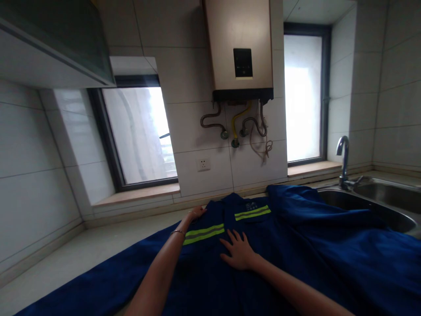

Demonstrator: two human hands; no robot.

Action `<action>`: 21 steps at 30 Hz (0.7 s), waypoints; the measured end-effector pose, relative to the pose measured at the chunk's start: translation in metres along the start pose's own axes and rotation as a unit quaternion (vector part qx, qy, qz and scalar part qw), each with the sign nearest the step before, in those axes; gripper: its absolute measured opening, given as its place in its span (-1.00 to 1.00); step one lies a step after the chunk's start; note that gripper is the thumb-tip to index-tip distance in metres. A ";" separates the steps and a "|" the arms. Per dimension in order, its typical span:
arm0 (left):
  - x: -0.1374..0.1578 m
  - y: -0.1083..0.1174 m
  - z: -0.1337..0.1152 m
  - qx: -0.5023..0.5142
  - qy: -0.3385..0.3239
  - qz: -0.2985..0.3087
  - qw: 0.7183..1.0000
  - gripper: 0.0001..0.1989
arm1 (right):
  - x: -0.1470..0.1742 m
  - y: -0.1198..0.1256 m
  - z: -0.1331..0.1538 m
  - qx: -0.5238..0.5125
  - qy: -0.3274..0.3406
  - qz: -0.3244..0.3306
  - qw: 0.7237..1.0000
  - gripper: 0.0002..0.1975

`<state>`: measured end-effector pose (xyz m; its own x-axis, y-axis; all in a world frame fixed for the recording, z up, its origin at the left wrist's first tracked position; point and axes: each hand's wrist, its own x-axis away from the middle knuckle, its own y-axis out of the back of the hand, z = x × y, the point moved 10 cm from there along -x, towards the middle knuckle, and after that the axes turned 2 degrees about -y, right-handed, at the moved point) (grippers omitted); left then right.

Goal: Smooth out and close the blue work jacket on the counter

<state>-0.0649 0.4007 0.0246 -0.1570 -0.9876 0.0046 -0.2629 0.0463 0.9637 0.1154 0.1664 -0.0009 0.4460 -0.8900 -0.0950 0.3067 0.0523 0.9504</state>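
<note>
A dark blue work jacket (204,263) with yellow-green and grey reflective strips lies spread over the countertop, its collar towards the wall. Small light print shows above the strip on the right of its chest. My left hand (196,213), a bracelet on its wrist, is at the jacket's left shoulder near the collar, with the fingers closed on the cloth there. My right hand (239,252) rests flat on the middle of the chest, below the strips, fingers spread. One sleeve runs out to the lower left; bunched blue cloth (315,219) lies on the right, reaching the sink's edge.
A double steel sink (391,193) with a chrome faucet (344,160) stands at the right. Pale countertop (98,243) shows at the left. A water heater (241,44) with pipes hangs on the tiled wall above a socket (203,164), between two windows. A cabinet (55,48) overhangs the upper left.
</note>
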 end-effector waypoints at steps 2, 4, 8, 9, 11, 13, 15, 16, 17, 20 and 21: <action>-0.004 -0.004 0.001 0.004 -0.007 0.012 1.000 -0.81 | 0.000 0.001 0.000 -0.001 0.000 0.002 1.000 -0.32; -0.007 -0.004 -0.002 0.005 -0.020 0.006 1.000 -0.80 | 0.000 0.001 -0.001 0.000 0.002 -0.002 1.000 -0.32; -0.012 0.008 -0.011 0.000 -0.047 -0.037 0.998 -0.69 | -0.001 0.002 -0.001 -0.002 0.008 -0.013 1.000 -0.32; -0.013 0.011 -0.014 -0.002 -0.055 -0.043 0.998 -0.65 | -0.001 0.002 -0.001 -0.003 0.009 -0.015 1.000 -0.32; -0.015 0.014 -0.021 -0.007 -0.074 -0.044 0.996 -0.59 | -0.001 0.002 -0.001 -0.002 0.009 -0.015 1.000 -0.32; -0.018 0.014 -0.028 -0.015 -0.088 -0.034 0.995 -0.53 | -0.001 0.001 -0.002 0.000 0.004 -0.010 1.000 -0.32; -0.021 0.014 -0.031 -0.030 -0.092 -0.023 0.995 -0.52 | -0.001 0.001 -0.002 0.002 0.000 -0.009 1.000 -0.32; -0.022 0.015 -0.032 -0.040 -0.090 -0.020 0.995 -0.53 | -0.001 0.001 -0.002 0.002 0.001 -0.012 1.000 -0.33; -0.024 0.016 -0.033 -0.051 -0.085 -0.021 0.995 -0.55 | -0.001 0.002 -0.001 0.001 0.004 -0.016 1.000 -0.32; -0.023 0.020 -0.033 -0.094 -0.064 -0.040 0.993 -0.61 | -0.001 0.003 -0.001 0.001 0.008 -0.026 1.000 -0.32; -0.021 0.020 -0.034 -0.111 -0.059 -0.051 0.991 -0.62 | -0.001 0.002 -0.001 0.001 0.007 -0.025 1.000 -0.32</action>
<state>-0.0342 0.4167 0.0527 -0.2545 -0.9602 -0.1152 -0.0689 -0.1008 0.9925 0.1164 0.1679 0.0009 0.4421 -0.8850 -0.1459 0.3265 0.0073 0.9452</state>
